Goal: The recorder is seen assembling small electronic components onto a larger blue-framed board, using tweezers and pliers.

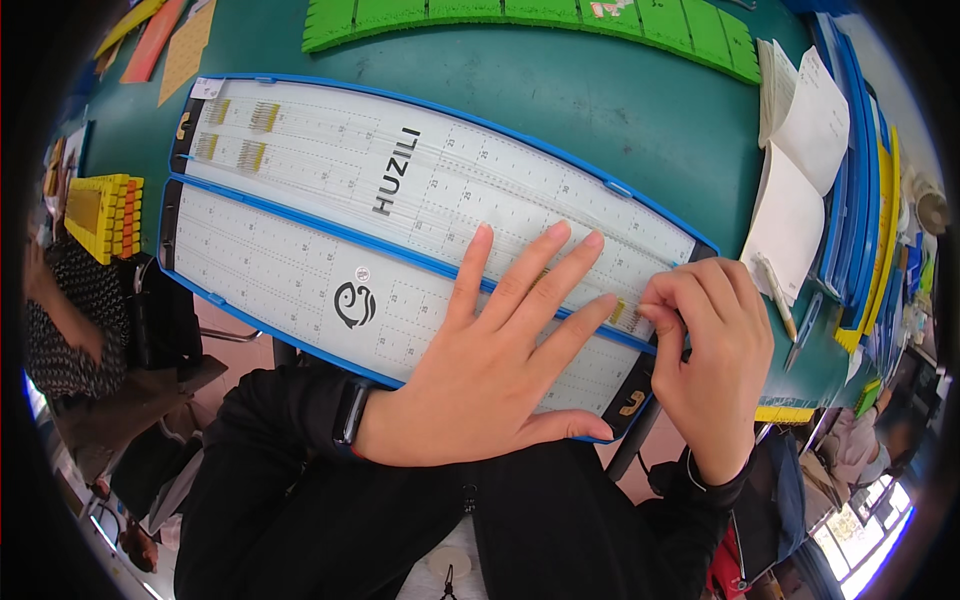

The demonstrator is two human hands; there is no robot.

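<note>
White ruled board (400, 215), blue-edged, lay flat on the desk (600, 100). Left hand (500, 370) spread, pressing its near end; right hand (705, 355) pinching small gold pins (620, 312) there. Pins looked light, slippery, bendable; best gripped by fingertips.

A dark green counter (600, 110) carries a long white board with blue edging (330, 210), lying slantwise. Behind it lies a green ridged mat (540, 18). White papers (805, 150) and stacked blue folders (850, 190) sit at right, orange sheets (170, 40) at far left.

Black sleeves; a dark band (351, 412) circles the left wrist.
</note>
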